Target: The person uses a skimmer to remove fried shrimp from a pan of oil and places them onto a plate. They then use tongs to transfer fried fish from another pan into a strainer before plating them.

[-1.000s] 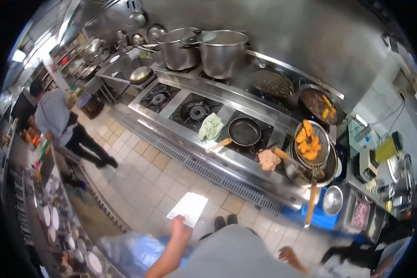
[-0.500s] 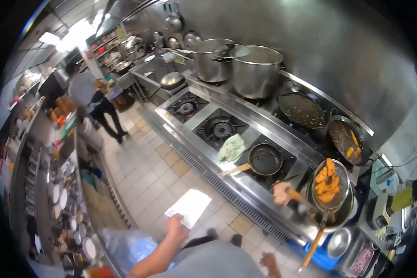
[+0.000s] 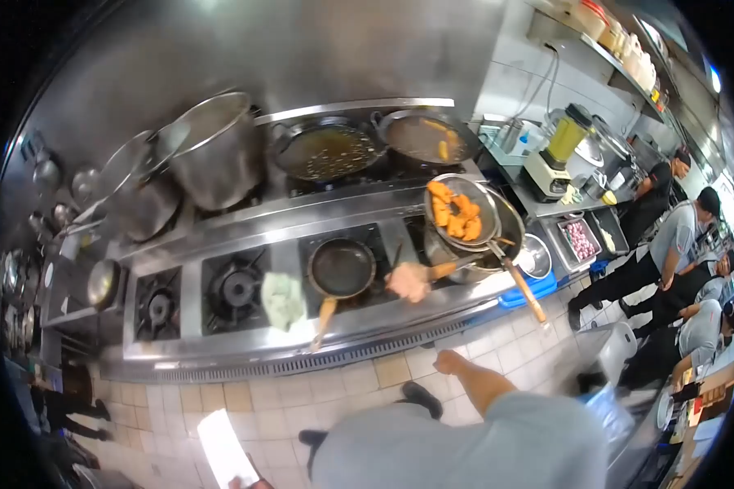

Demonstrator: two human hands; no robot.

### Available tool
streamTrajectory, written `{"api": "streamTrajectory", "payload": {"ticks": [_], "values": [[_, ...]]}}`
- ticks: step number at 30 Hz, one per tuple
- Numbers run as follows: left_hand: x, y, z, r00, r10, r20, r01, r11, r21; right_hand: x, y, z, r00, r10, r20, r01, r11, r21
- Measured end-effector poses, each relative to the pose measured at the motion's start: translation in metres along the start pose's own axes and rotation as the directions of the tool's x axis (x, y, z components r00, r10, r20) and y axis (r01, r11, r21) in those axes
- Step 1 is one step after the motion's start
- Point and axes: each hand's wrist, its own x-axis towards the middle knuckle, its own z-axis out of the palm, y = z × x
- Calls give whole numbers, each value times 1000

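My left hand [image 3: 249,482] is at the bottom edge of the view, partly cut off, and grips a flat white rectangular sheet [image 3: 225,444] washed out by glare. My right hand [image 3: 447,363] hangs over the floor in front of the stove, its fingers curled in and nothing showing in them. Closest to it on the stove's front are a crumpled pinkish cloth [image 3: 409,282] by a wooden handle, and a long-handled strainer [image 3: 495,218] with orange fried pieces [image 3: 465,220], resting over a wok [image 3: 510,236]. A black frying pan [image 3: 342,269] sits on a burner beside a pale green cloth [image 3: 283,301].
Two woks of oil [image 3: 326,155] and large pots [image 3: 216,155] line the back. At the right stand a blender [image 3: 559,155], a metal bowl [image 3: 535,257] and a tray of chopped pink pieces [image 3: 579,242]. Several people [image 3: 677,236] stand further right; another person's legs [image 3: 69,411] show at left.
The view has swung right, bringing the blender counter and several people into sight. My left hand with the white sheet has dropped to the bottom edge; my right arm now reaches forward.
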Motion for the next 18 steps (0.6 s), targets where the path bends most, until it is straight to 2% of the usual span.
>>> {"api": "streamTrajectory", "payload": {"ticks": [1,3,5,7,9,10,13,14,16,18], "values": [[5,23,0,997,-33,-72,25,994,-109,-1,-33,-9,994,81,70,-87,992,92],[37,61,-26,998,-12,-60,5,994,-111,-2,-108,-14,951,217,220,-272,925,265],[75,91,-38,1000,30,-6,-30,993,-110,0,-194,-29,949,167,267,-224,953,203],[123,118,-51,1000,4,-22,-8,988,-152,-7,-276,-43,933,135,335,-189,973,133],[169,150,-69,998,-22,-53,10,977,-215,-5,-366,-64,884,23,466,-44,998,34],[189,164,-72,997,-10,-72,-6,975,-222,1,-410,-75,882,8,472,-23,999,25],[250,196,-66,995,-6,-103,-20,970,-242,16,-528,-106,759,-39,650,88,995,-43],[270,205,-62,993,10,-121,-40,969,-245,25,-566,-121,752,-54,657,112,993,-46],[299,221,-57,991,-18,-132,-16,966,-257,56,-663,-153,674,-231,702,296,955,31],[333,248,-53,973,-26,-230,-49,949,-312,85,-764,-190,684,-487,543,499,856,138]]}}
